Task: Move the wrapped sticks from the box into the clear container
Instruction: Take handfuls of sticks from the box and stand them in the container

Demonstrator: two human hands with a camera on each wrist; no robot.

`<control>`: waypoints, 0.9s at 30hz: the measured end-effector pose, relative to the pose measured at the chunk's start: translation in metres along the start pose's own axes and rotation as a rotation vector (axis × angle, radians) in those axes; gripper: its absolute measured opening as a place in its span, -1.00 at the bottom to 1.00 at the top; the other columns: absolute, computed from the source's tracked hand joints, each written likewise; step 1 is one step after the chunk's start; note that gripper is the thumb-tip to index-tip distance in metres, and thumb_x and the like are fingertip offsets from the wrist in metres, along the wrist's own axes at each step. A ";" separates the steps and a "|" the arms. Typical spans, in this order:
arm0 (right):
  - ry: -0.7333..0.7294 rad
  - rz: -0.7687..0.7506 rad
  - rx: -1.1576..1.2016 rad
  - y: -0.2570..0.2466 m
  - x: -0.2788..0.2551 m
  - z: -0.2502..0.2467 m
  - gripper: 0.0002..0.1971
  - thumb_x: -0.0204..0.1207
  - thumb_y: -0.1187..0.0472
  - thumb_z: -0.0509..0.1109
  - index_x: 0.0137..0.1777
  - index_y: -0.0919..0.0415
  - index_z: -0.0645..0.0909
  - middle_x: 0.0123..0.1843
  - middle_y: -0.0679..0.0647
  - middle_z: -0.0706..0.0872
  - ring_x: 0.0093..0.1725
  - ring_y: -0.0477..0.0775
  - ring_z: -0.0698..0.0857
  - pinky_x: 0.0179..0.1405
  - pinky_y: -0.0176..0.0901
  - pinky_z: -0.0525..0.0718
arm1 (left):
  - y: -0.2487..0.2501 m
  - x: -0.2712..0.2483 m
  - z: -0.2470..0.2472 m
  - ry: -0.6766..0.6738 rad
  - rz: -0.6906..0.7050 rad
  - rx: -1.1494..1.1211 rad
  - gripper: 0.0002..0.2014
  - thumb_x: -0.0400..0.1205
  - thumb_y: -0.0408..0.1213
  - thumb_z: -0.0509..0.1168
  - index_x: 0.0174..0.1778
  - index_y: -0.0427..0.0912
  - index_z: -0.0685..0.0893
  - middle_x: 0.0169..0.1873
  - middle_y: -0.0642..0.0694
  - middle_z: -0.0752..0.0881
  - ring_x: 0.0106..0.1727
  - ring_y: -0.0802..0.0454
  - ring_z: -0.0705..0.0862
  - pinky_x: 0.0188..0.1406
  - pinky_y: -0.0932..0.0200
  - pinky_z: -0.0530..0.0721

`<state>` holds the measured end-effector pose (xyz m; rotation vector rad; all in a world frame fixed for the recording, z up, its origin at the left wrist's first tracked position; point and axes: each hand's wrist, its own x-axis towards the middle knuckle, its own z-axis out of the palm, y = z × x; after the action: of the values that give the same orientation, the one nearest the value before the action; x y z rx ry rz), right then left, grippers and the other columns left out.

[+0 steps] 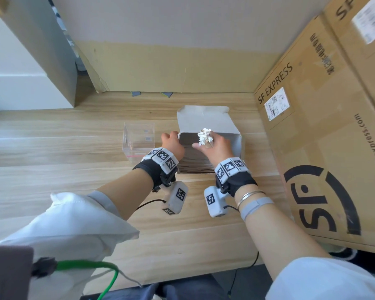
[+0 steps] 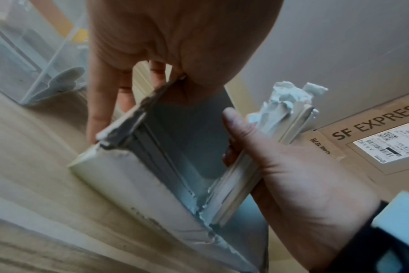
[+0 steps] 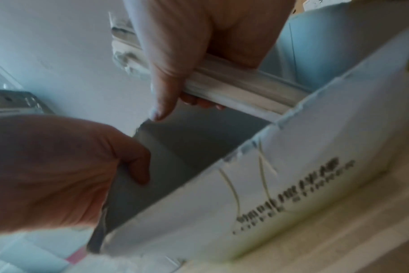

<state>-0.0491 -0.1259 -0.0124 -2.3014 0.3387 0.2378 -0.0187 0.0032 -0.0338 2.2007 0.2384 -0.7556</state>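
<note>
An open white box (image 1: 236, 142) stands on the wooden table. My left hand (image 1: 171, 138) grips its left wall, thumb inside and fingers outside (image 2: 98, 118). My right hand (image 1: 207, 145) holds a bundle of white paper-wrapped sticks (image 1: 205, 136) upright over the box mouth, crumpled wrapper ends up. In the left wrist view the sticks (image 2: 285, 120) slant up out of the box (image 2: 119, 177). The right wrist view shows my right hand (image 3: 173, 81) curled round the sticks (image 3: 236, 88) above the box (image 3: 245, 184). The clear container (image 1: 139, 137) stands just left of the box, with no sticks visible in it.
Big SF Express cartons (image 1: 323, 137) wall off the right side close to the box. A cardboard sheet (image 1: 171, 68) leans against the back wall, and a white cabinet (image 1: 20, 83) stands at the far left. Bare wooden tabletop (image 1: 63, 169) lies to the left and front.
</note>
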 end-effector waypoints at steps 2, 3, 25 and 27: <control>0.020 0.041 0.088 -0.001 0.002 -0.001 -0.71 0.39 0.05 0.53 0.07 0.12 0.66 -0.12 0.07 0.71 -0.11 -0.02 0.61 -0.12 -0.33 0.43 | 0.000 0.001 0.000 -0.019 -0.027 0.028 -0.46 0.61 -0.55 0.05 0.55 -0.24 0.24 0.46 -0.30 0.25 0.31 -0.33 0.54 0.30 -0.18 0.59; 0.029 0.045 0.115 -0.002 0.003 -0.002 -0.78 0.40 0.05 0.52 -0.03 0.11 0.65 -0.17 0.05 0.70 -0.15 -0.01 0.63 -0.16 -0.32 0.46 | 0.000 0.001 0.001 -0.026 -0.036 0.048 -0.42 0.61 -0.56 0.05 0.58 -0.22 0.19 0.48 -0.30 0.25 0.34 -0.33 0.52 0.35 -0.17 0.56; 0.133 -0.135 0.433 -0.067 0.023 0.025 -0.74 0.48 0.13 0.45 -0.30 0.28 0.51 -0.46 -0.01 0.55 -0.40 -0.05 0.55 -0.31 -0.45 0.50 | -0.020 -0.006 -0.081 0.477 0.243 0.038 -0.55 0.63 -0.51 0.02 0.44 -0.17 0.47 0.50 -0.19 0.40 0.60 -0.10 0.26 0.68 -0.06 0.00; 0.112 -0.167 0.459 -0.083 0.024 0.034 -0.75 0.47 0.15 0.46 -0.30 0.26 0.51 -0.46 0.00 0.55 -0.40 -0.02 0.55 -0.25 -0.35 0.52 | -0.032 -0.001 -0.091 0.460 0.152 0.068 -0.56 0.67 -0.43 0.00 0.49 -0.15 0.40 0.52 -0.21 0.38 0.61 -0.12 0.26 0.67 -0.15 -0.09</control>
<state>-0.0021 -0.0499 0.0146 -1.8780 0.2270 -0.0513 0.0082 0.0911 -0.0059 2.4040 0.2711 -0.1681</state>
